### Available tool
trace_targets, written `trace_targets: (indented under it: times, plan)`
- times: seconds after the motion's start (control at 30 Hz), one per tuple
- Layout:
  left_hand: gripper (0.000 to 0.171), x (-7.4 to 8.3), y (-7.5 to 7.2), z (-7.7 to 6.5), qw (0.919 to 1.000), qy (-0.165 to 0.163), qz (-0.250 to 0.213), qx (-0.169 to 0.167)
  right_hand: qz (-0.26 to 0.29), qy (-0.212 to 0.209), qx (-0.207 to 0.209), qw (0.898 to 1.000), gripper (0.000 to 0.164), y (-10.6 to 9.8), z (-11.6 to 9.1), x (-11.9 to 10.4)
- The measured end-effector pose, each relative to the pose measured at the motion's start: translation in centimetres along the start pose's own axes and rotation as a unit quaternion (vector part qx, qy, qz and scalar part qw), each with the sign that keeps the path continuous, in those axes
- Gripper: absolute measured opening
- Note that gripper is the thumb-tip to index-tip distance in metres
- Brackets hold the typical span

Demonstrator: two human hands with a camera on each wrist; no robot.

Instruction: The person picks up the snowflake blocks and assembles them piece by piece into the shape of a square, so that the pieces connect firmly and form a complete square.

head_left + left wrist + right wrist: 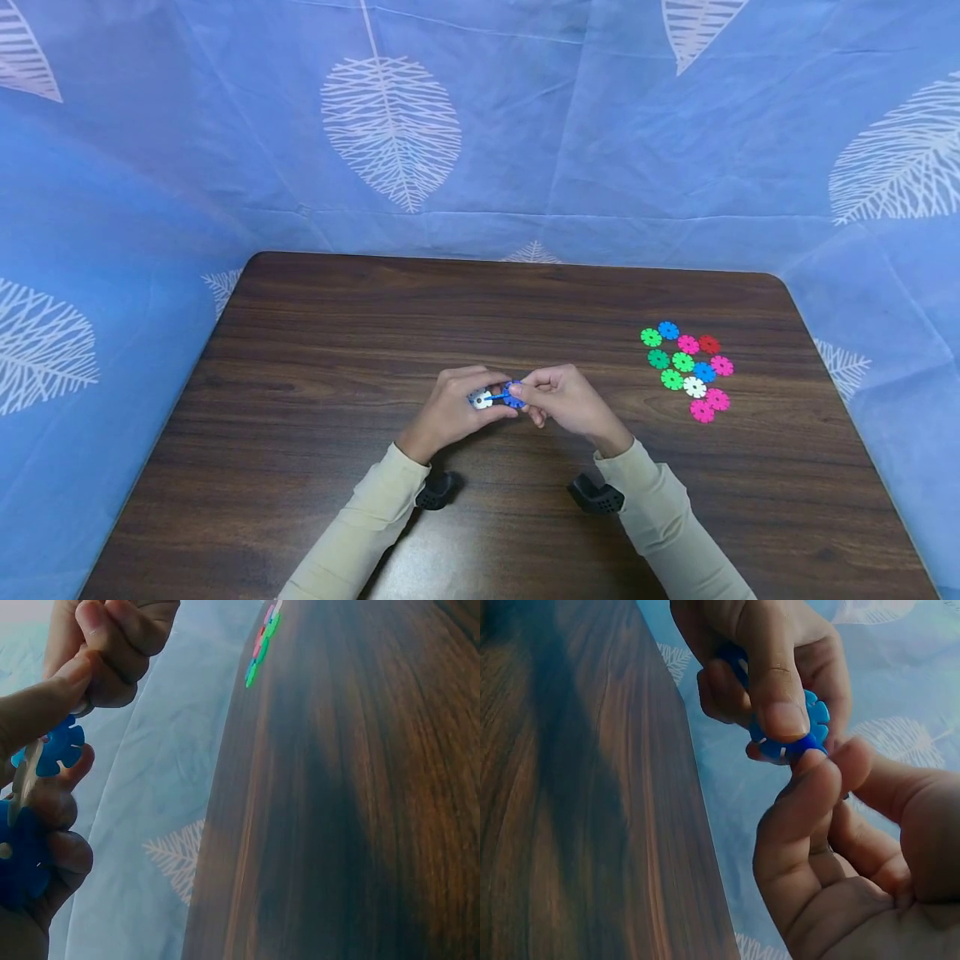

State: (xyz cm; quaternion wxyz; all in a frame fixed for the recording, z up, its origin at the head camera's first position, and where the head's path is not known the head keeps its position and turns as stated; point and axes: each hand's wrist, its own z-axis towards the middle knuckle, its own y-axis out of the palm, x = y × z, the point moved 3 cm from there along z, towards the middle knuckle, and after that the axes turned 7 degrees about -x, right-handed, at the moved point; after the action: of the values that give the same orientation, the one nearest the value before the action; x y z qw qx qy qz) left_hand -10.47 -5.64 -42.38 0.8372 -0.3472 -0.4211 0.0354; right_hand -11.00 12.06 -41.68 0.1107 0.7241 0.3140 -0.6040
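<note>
My left hand (pixel 450 408) grips a small chain of joined notched plastic discs over the middle of the table. In it, a white disc (pixel 482 401) sits between blue ones; the left wrist view shows one blue disc (pixel 66 748) near the thumb and a darker one (pixel 22 862) lower in the palm. Opposite, my right hand (pixel 566 402) pinches a dark blue disc (pixel 810 742) between thumb and index finger, right at the edge of the lighter blue disc (pixel 819 712) under the left thumb. Its fingertips hide most of that piece.
On the brown wooden table (pixel 337 317), loose notched discs in green, pink, blue, red and white lie in a cluster to the right, including a white disc (pixel 695 387) and a red disc (pixel 708 343). A blue leaf-patterned cloth (pixel 510 125) hangs behind and beside the table.
</note>
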Motion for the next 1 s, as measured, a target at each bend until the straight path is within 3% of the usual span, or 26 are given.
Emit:
trace_targets:
  times: [0.27,0.5,0.67,0.83,1.0]
  plan:
    - [0.034,-0.6,-0.1,-0.2,0.9997,-0.013,0.015,0.015,-0.007,0.04,0.042,0.998,0.043,-1.2,-1.0,1.8]
    - [0.035,-1.0,-0.4,-0.1,0.9994,-0.029,0.009,0.015,-0.02,0.046,0.061,0.997,0.036,-2.6,-2.7,4.7]
    - [0.038,-1.1,-0.5,-0.2,0.9995,-0.02,0.005,0.022,-0.036,0.05,0.11,0.992,0.033,-5.1,-4.7,6.6]
    - [0.037,-1.4,-0.9,-0.4,0.9993,-0.012,0.016,0.032,-0.078,0.05,0.187,0.978,0.033,-8.6,-7.5,7.3]
    - [0.037,-1.7,-1.2,-0.4,0.9988,-0.014,0.025,0.041,-0.131,0.08,0.258,0.954,0.04,-11.6,-10.2,8.5]
